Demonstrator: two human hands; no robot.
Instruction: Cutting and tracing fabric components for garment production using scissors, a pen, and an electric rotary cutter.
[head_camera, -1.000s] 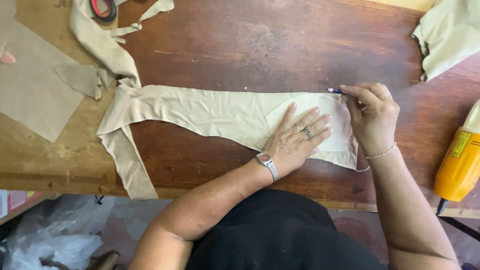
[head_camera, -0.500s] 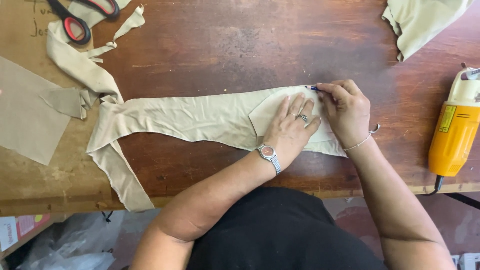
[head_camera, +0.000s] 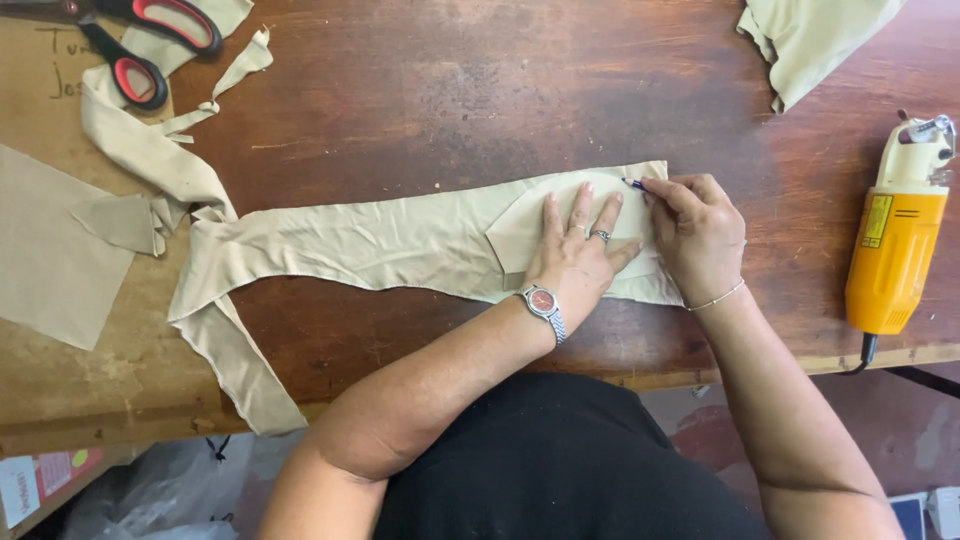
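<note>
The pen (head_camera: 634, 184) has crept leftward; left hand (head_camera: 578, 252) pins the pattern piece (head_camera: 520, 235).

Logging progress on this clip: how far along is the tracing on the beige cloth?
Done: the curved pale pattern piece lies on the long beige fabric strip, pinned flat by the left hand.
In hand: the right hand holds a small blue marker at the pattern's top right edge.
Left: no traced line can be made out, and the red-handled scissors lie untouched at the table's far left.
</note>
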